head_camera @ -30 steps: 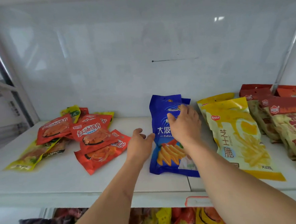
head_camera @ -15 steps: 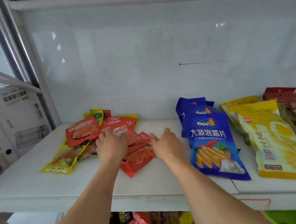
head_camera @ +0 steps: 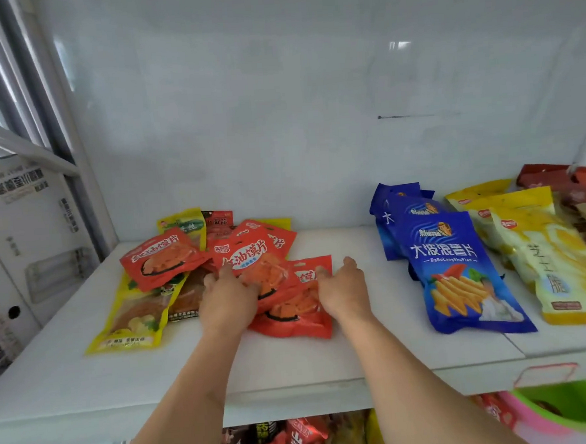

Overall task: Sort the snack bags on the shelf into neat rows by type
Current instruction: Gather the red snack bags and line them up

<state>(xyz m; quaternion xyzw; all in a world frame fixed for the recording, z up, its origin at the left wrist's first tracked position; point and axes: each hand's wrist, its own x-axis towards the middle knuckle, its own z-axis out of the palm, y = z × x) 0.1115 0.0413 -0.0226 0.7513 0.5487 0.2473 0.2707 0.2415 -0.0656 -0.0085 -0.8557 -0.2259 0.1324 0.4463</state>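
Note:
A loose pile of small red snack bags [head_camera: 252,258] and yellow snack bags [head_camera: 132,317] lies on the left half of the white shelf [head_camera: 293,366]. My left hand [head_camera: 226,303] rests on a red bag in the middle of the pile, fingers curled over its edge. My right hand [head_camera: 342,287] presses on the right edge of the lowest red bag [head_camera: 294,319]. To the right, blue chip bags [head_camera: 455,266] lie stacked in a row, then large yellow bags [head_camera: 540,248], then dark red bags [head_camera: 578,197] at the far right.
A white back wall closes the shelf. A metal upright [head_camera: 56,133] and a white carton [head_camera: 18,245] stand at the left. Below the shelf are more snack bags [head_camera: 298,441] and a green and pink container [head_camera: 567,411].
My right hand left the blue bag and both hands moved left onto the red bag pile. The view shifted left with them.

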